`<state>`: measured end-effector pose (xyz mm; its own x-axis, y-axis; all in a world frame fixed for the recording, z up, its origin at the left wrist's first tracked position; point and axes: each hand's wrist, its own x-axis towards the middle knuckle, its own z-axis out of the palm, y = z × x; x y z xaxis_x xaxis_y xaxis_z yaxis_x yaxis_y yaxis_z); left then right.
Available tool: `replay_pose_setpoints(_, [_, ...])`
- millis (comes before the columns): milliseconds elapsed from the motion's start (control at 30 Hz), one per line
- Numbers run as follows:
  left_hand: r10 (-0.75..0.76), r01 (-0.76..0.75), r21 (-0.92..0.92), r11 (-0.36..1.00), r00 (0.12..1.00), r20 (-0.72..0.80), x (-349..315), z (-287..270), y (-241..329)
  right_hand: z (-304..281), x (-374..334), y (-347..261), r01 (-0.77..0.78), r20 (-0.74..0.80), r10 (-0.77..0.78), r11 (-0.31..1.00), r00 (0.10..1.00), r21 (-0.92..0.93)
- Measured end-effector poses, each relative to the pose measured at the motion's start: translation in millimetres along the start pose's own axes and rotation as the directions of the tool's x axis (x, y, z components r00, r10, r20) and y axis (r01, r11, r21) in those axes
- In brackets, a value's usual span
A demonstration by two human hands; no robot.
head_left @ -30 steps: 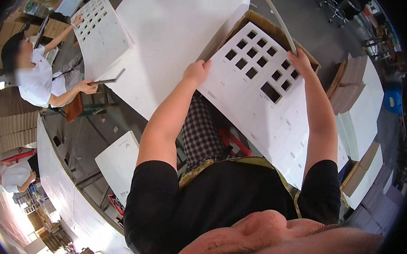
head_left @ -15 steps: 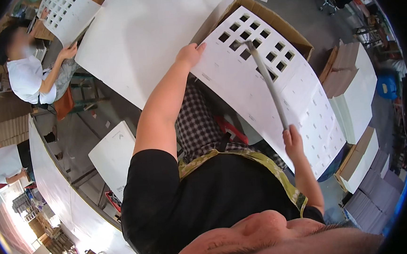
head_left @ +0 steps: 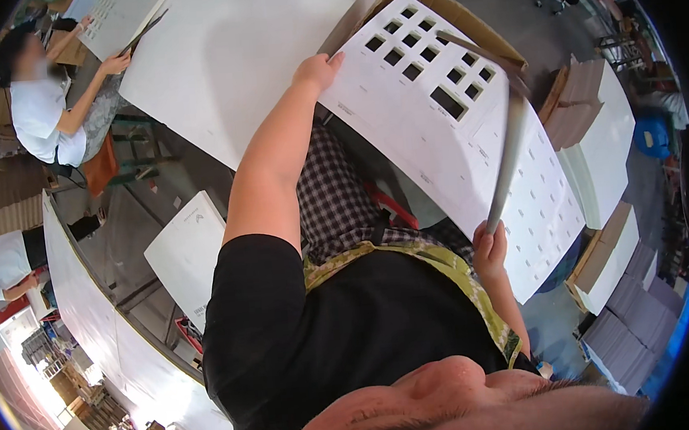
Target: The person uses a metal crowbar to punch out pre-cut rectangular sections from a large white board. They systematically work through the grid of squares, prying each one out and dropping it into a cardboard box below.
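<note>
A white perforated board (head_left: 427,141) lies in front of me, with square holes at its far end and rows of small cut marks toward its near right. My left hand (head_left: 320,70) is closed on the board's left edge, thumb on top. In my right hand (head_left: 489,253), low by the board's near edge, is a long-handled grey hammer (head_left: 506,160). Its slim head, blurred by motion, is above the right side of the holes. Whether the head touches the board cannot be made out.
An open cardboard box (head_left: 459,23) stands beyond the board. To its left is a large white sheet (head_left: 269,52). Stacked boards (head_left: 599,145) stand at the right. A co-worker (head_left: 45,108) holds another perforated board (head_left: 119,19) at the far left.
The hammer has swung to the right, its head leaving the middle of the holes. My right hand has dropped slightly. The left hand keeps its grip on the board. The co-worker's board has tilted.
</note>
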<state>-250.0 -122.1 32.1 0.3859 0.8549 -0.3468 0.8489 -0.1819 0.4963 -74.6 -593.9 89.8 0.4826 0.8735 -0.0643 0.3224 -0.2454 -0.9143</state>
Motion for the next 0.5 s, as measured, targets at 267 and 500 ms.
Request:
replay_pose_setpoints(267, [-0.003,0.003,0.003,1.000,1.000,0.022,0,0,-2,18,3,-15,-0.143,0.046,0.157,0.964,0.987,-0.223])
replay_pose_setpoints(500, [0.042,-0.042,0.013,0.999,0.999,-0.002,3,1,0,38,6,5,-0.185,0.060,0.244,0.854,0.968,-0.486])
